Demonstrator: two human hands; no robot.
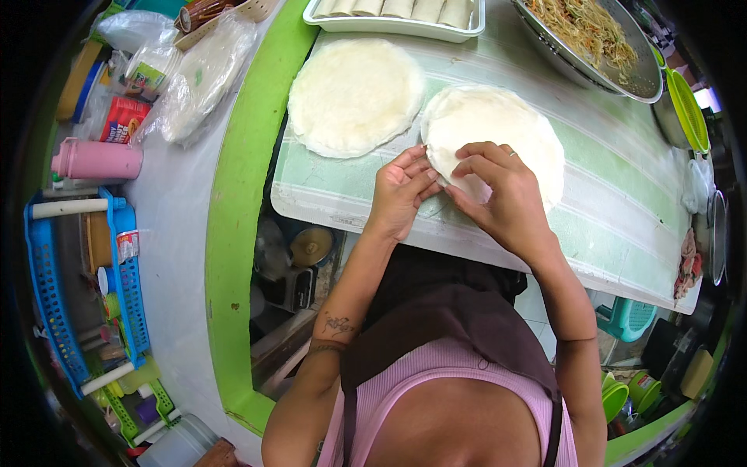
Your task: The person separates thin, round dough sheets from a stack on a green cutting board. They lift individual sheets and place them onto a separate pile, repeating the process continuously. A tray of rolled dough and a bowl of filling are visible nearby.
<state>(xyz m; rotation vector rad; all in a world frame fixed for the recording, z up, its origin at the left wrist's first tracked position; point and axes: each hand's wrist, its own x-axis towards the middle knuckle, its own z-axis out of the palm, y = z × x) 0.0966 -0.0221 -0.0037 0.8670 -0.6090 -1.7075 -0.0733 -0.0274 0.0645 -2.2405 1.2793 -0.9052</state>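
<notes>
A stack of thin round white wrappers (502, 117) lies on the table before me, near its front edge. My left hand (404, 185) pinches the stack's near left rim between thumb and fingers. Over the same rim is my right hand (496, 184), its thumb close to the left fingertips. The right fingers bend above the top wrapper, with a gap between them and the thumb. To the left, a second round of pale wrappers (356, 96) lies flat, apart from both hands.
At the back stands a white tray (394, 25) of rolled wrappers. A metal colander (633, 87) holding noodle-and-vegetable filling (589, 35) is at the back right. A green ledge (233, 233) runs along the left, with bagged wrappers (201, 82) and a pink tumbler (99, 159) beyond. A cloth (688, 262) lies far right.
</notes>
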